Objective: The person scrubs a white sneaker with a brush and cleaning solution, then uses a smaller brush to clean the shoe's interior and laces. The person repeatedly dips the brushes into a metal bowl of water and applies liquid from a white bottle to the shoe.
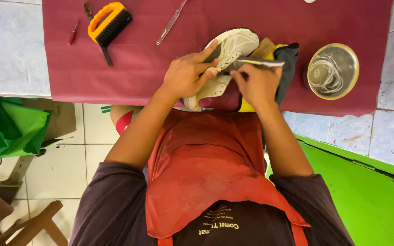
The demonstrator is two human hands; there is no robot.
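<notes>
Centrally, a white shoe [226, 57] lay sole-up on the maroon mat [137, 68] that covered the tiled tabletop [10, 50], and both of the person's hands met on it. The left hand [187, 75] was curled around the near side of the shoe, its index finger stretched along the sole edge and its thumb pressed against the side, steadying it. The right hand [257, 84] was closed around a flat metal blade [261, 62], whose tip touched the shoe just where the left fingertips rested. Under the right hand and beside the shoe lay a dark grey and yellow cloth [288, 68], with a small wooden block [263, 48] showing between the cloth and the shoe's toe. Farther from the shoe on the same side as the cloth stood a round metal bowl [333, 70] holding coiled white string. On the opposite side of the shoe, well apart from it, an orange-handled brush with black bristles [109, 23] rested on the mat, with a small red-handled tool [73, 32] just beyond the brush. A slim metal tool [170, 23] lay between the brush and the shoe. The person wore a red apron [206, 173] over a dark shirt.
</notes>
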